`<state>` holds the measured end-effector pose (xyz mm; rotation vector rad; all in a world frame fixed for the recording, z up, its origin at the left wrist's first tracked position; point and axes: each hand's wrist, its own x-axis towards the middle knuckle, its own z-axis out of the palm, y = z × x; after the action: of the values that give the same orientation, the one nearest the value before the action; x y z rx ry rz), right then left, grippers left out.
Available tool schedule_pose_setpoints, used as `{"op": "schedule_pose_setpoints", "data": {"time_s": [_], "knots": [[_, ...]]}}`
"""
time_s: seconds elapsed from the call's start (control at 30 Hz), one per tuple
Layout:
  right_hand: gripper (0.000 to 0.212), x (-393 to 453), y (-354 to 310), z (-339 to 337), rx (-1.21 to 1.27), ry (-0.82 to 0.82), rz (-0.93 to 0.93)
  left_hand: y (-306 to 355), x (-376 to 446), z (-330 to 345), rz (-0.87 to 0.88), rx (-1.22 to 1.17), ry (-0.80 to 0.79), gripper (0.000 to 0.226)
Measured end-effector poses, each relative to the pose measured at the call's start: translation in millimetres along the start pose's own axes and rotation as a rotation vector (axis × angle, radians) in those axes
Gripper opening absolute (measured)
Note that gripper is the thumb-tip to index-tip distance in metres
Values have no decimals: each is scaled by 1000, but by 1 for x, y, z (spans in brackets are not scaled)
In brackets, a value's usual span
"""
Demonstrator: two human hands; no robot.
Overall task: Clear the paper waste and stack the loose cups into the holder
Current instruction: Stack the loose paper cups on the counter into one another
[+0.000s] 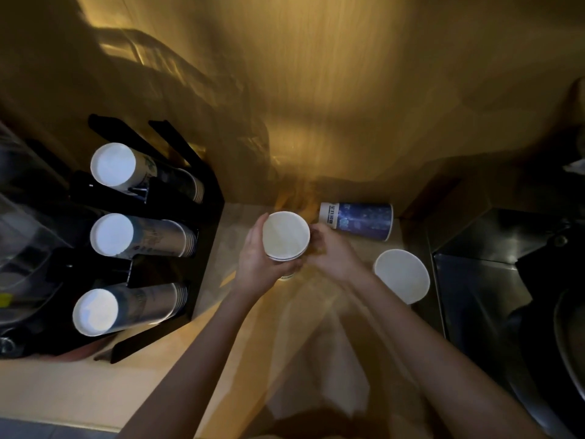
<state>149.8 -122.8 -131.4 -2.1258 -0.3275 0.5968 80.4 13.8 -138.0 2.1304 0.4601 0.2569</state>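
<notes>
My left hand (pixel 258 264) grips a small stack of white paper cups (pixel 286 235), seen from above with its mouth facing me. My right hand (pixel 332 253) touches the same stack from the right side. A blue printed cup (pixel 359 220) lies on its side on the counter just behind my right hand. Another white cup (pixel 402 275) stands upright to the right of my right wrist. The black cup holder (pixel 177 198) on the left carries three slanted stacks of cups (pixel 112 235).
A dark steel sink (pixel 493 280) lies at the right. The wooden counter (pixel 177 359) runs under my arms, with a wood-panel wall (pixel 316 106) behind. Dark equipment sits at the far left edge.
</notes>
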Motion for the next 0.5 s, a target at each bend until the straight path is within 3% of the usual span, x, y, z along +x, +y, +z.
{"op": "schedule_pose_setpoints", "data": {"time_s": [0.1,0.2,0.27,0.37,0.43,0.47,0.5], "knots": [[35,19,-3,-22,535,170,346,-1,1,2,11,-7,11,99],[42,40,6,-37,972,288,567,-5,1,4,24,-14,24,99],[55,47,10,-40,868,247,483,-8,1,5,18,-11,26,101],[99,84,59,-37,780,171,455,-7,0,6,8,-19,32,103],[79,94,54,-37,729,220,485,-7,1,6,-14,-23,38,105],[68,86,42,-40,672,146,539,-8,0,7,-14,-21,39,106],[64,90,40,-45,427,170,521,-7,0,6,-17,-24,38,107]]}}
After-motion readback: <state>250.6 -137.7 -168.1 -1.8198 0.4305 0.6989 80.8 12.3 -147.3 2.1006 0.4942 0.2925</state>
